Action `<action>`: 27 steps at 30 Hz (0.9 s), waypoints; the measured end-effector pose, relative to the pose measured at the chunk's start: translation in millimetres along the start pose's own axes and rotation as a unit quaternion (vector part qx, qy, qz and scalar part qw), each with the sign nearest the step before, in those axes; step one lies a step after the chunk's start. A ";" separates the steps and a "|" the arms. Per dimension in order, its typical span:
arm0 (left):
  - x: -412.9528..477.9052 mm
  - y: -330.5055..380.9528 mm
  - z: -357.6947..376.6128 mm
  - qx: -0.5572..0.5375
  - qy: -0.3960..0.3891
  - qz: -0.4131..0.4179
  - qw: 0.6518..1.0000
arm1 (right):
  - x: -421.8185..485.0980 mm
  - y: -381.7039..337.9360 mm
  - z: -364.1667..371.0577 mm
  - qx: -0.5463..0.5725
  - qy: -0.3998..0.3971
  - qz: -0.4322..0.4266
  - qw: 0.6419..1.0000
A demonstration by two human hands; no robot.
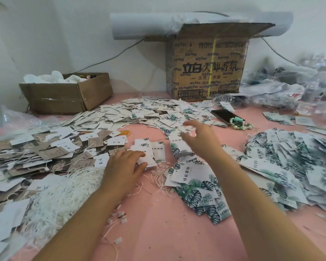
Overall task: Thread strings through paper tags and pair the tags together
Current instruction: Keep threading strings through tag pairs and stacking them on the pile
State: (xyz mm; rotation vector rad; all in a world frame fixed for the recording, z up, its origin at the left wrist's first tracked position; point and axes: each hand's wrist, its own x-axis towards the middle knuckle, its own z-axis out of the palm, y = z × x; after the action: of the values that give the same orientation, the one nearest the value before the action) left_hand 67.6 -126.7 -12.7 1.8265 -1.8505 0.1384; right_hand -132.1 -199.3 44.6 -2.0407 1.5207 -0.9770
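Observation:
Paper tags cover a pink table [167,232]. My left hand [123,167] rests with its fingers on a small stack of white leaf-print tags [149,149] at the centre. My right hand [201,137] hovers blurred above loose leaf-print tags [177,146], fingers spread, holding nothing. A bundle of white strings [64,194] lies to the left of my left forearm, and a few loose strings [161,179] lie between my arms. More leaf-print tags [199,187] sit under my right forearm.
A big heap of strung tags [297,166] fills the right. Grey and white tags [36,153] pile at left. A low open box [68,95] and a tall carton [207,65] stand at the back. A phone [223,115], a bead bracelet [241,124] and plastic bags [290,87] lie beyond.

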 end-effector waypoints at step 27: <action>-2.2 1.8 4.7 0.122 -0.017 0.031 0.992 | -6.5 5.9 12.6 -0.294 -0.049 -0.144 0.944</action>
State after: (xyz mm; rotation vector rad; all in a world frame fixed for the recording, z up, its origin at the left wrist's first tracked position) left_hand 64.4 -126.6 -17.2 1.9431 -1.9873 0.3729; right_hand -127.7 -196.0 30.2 -2.7408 1.6263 -0.5317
